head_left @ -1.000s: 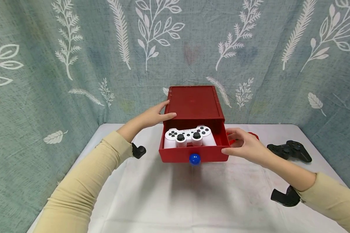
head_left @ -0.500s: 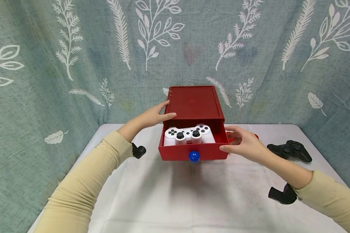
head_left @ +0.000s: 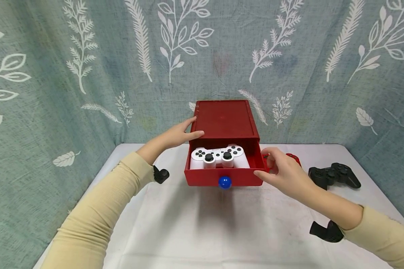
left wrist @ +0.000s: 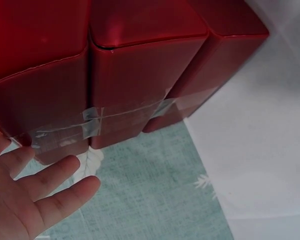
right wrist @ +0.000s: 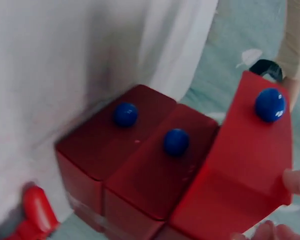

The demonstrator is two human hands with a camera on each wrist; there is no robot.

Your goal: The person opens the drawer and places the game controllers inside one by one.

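Note:
A red cabinet (head_left: 223,119) stands upright at the back of the white table, its top drawer (head_left: 202,177) pulled out. In the drawer lies a white game controller (head_left: 217,157) with black sticks. My left hand (head_left: 173,136) rests on the cabinet's upper left side, thumb at the top front edge. The left wrist view shows its fingers (left wrist: 65,192) straight and spread. My right hand (head_left: 289,173) holds the drawer's front right corner, thumb against the front panel and fingers by the side wall. In the right wrist view, several fingertips (right wrist: 297,182) appear at the drawer's edge.
A red controller (head_left: 293,157) lies right of the cabinet, partly behind my right hand. Farther right is a black controller (head_left: 334,175). Lower drawers with blue knobs (right wrist: 176,142) sit below. A patterned green curtain (head_left: 219,48) hangs behind.
The drawer has slid slightly inward since a second ago. My right hand has turned a little at the corner, showing more of the red controller. The left hand stays in place.

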